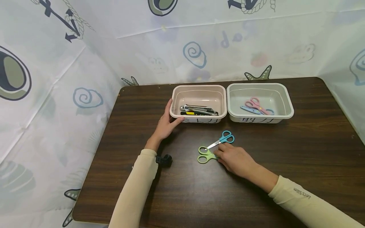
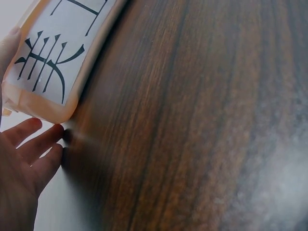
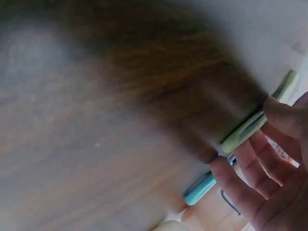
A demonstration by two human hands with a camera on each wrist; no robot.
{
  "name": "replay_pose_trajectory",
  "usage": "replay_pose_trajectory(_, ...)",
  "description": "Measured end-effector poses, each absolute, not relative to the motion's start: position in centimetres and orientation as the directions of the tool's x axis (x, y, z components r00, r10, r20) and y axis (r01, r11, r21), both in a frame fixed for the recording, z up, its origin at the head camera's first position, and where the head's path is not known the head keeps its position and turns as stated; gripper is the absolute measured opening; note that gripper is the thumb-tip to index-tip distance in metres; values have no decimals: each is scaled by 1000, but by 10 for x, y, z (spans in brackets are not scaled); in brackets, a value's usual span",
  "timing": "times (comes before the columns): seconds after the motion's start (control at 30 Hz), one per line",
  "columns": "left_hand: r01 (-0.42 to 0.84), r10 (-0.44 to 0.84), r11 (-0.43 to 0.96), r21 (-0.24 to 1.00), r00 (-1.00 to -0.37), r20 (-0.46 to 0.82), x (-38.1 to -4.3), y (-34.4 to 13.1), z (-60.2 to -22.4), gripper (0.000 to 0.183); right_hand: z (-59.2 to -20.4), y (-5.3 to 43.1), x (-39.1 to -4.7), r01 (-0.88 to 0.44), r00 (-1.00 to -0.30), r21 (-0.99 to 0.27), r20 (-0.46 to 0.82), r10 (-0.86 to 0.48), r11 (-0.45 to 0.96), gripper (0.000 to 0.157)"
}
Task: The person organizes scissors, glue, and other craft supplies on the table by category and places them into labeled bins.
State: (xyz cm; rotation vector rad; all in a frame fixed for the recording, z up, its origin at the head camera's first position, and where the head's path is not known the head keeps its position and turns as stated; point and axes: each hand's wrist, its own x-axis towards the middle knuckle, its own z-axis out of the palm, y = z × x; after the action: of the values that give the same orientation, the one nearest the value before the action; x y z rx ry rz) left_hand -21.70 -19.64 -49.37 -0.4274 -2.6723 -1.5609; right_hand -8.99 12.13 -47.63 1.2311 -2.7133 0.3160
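In the head view my left hand (image 1: 164, 126) rests against the left front corner of the pink bin (image 1: 199, 89), thumb at the front rim and fingers spread along the side. Several utility knives (image 1: 196, 110) lie inside that bin. My right hand (image 1: 238, 160) is on the table, pinching green-handled scissors (image 1: 207, 155) between thumb and fingers; their blades are hidden by the hand. Blue-handled scissors (image 1: 226, 136) lie just beyond its fingertips. The right wrist view shows the thumb on the green scissors (image 3: 244, 131), with the blue scissors (image 3: 200, 189) close to a fingertip.
A grey-green bin (image 1: 260, 119) stands right beside the pink one, holding pink scissors (image 1: 254, 103) and a light-blue pair (image 1: 251, 110). Labels with black characters are on both bin fronts. The brown table (image 1: 182, 196) meets a patterned cloth (image 1: 159, 41) at the back.
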Motion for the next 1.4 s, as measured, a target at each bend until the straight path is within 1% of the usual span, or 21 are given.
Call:
replay_pose_trajectory(0.2, 246, 230, 466, 850, -961, 152, -217, -196, -492, 93, -476, 121, -88, -755, -652, -104, 228, -723, 648, 12)
replay_pose_trajectory(0.3, 247, 229, 469, 848, -961, 154, -217, -196, -492, 93, -476, 122, -87, -764, -639, -93, 241, -730, 638, 9)
replay_pose_trajectory(0.4, 244, 230, 470, 848, -962, 149, -216, -196, -492, 93, -476, 122, -86, -775, -625, -90, 253, -738, 626, 8)
replay_pose_trajectory(0.53, 238, 233, 471, 850, -962, 140, -216, -196, -491, 94, -476, 123, -83, -785, -614, -100, 258, -746, 612, 11)
replay_pose_trajectory(0.6, 238, 236, 463, 854, -962, 140, -214, -195, -487, 94, -475, 124, -80, -789, -610, -105, 258, -749, 606, 11)
replay_pose_trajectory(0.8, 243, 258, 429, 870, -956, 140, -199, -188, -459, 92, -472, 126, -71, -798, -601, -130, 239, -762, 589, 9)
replay_pose_trajectory(0.93, 244, 261, 438, 865, -955, 138, -196, -186, -452, 90, -470, 128, -67, -802, -598, -174, 221, -771, 572, 13)
replay_pose_trajectory(1.07, 246, 262, 433, 867, -955, 140, -198, -187, -454, 90, -463, 130, -66, -812, -584, -189, 226, -780, 553, 16)
replay_pose_trajectory(1.27, 252, 264, 432, 866, -953, 146, -197, -186, -453, 90, -447, 137, -74, -829, -559, -165, 276, -782, 535, 19)
replay_pose_trajectory(1.4, 255, 263, 434, 864, -953, 149, -198, -187, -455, 91, -434, 146, -85, -820, -569, -145, 310, -762, 554, 25)
